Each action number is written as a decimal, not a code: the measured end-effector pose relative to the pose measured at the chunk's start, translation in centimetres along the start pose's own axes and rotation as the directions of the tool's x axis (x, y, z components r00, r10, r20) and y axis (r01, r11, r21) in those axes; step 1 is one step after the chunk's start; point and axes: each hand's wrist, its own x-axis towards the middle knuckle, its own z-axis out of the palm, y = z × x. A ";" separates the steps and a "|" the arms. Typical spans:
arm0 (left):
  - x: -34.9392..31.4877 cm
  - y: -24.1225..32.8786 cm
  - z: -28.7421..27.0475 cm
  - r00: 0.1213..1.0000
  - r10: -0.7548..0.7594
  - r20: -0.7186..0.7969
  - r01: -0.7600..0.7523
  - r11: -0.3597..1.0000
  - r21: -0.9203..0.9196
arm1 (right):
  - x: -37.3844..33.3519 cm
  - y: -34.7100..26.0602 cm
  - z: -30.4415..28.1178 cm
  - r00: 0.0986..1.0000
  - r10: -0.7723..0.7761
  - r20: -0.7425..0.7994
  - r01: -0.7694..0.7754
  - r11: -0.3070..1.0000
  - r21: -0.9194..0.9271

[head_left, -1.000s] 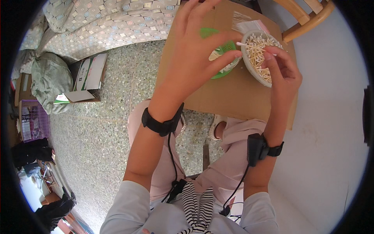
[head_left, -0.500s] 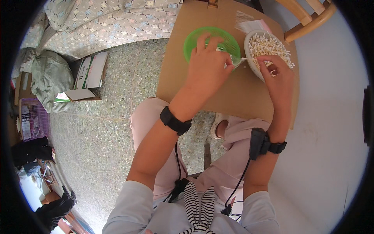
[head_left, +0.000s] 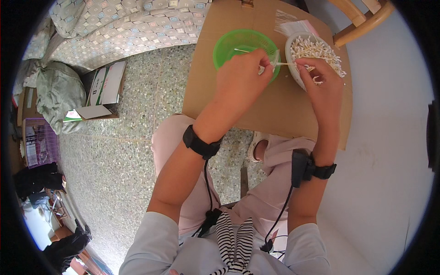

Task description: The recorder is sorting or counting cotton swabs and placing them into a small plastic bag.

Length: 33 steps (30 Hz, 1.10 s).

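My left hand (head_left: 240,78) is closed over the near side of a green plastic basket (head_left: 224,43), its fingers curled round a small clear plastic bag (head_left: 276,58). Most of that bag is hidden by the hand. Between thumb and forefinger, my right hand (head_left: 323,82) pinches a cotton swab (head_left: 286,64), which points left with its tip at the bag. Beneath the right hand stands a white oval bowl (head_left: 290,57) heaped with many loose cotton swabs (head_left: 316,50). One more swab (head_left: 240,50) shows inside the basket, past my left knuckles.
Flat clear bags with a pinkish edge (head_left: 300,28) lie behind the bowl on the cardboard-covered table (head_left: 293,110). A wooden chair (head_left: 362,27) stands at the far right, beside a pale wall (head_left: 389,114). Patterned fabric (head_left: 137,27) hangs at the far left, near an open carton (head_left: 107,85).
My left fingers, spread over the basket before, have curled in round the bag. My right hand has shifted slightly left and away from me with the swab.
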 end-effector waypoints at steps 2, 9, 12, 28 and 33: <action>0.0 0.4 -0.2 0.999 -0.028 0.039 0.027 0.999 0.041 | 0.0 0.2 -0.4 0.999 -0.011 -0.053 0.010 1.000 -0.018; -0.2 0.7 -0.3 0.998 -0.056 0.003 0.056 0.997 0.058 | -0.1 -0.2 0.0 0.999 0.001 0.048 0.000 1.000 -0.014; -0.2 0.2 0.1 0.999 -0.047 -0.020 0.048 0.998 0.052 | -0.1 -0.2 -0.2 1.000 0.011 -0.012 -0.012 1.000 -0.019; -0.1 0.9 -0.6 0.997 0.082 0.003 -0.082 0.993 0.080 | 0.2 -0.2 1.1 0.986 -0.023 0.165 0.025 1.000 -0.012; -0.4 1.7 -0.5 0.997 0.066 -0.031 -0.066 0.998 0.019 | 0.6 -1.2 1.6 0.978 0.107 0.181 -0.115 0.993 0.032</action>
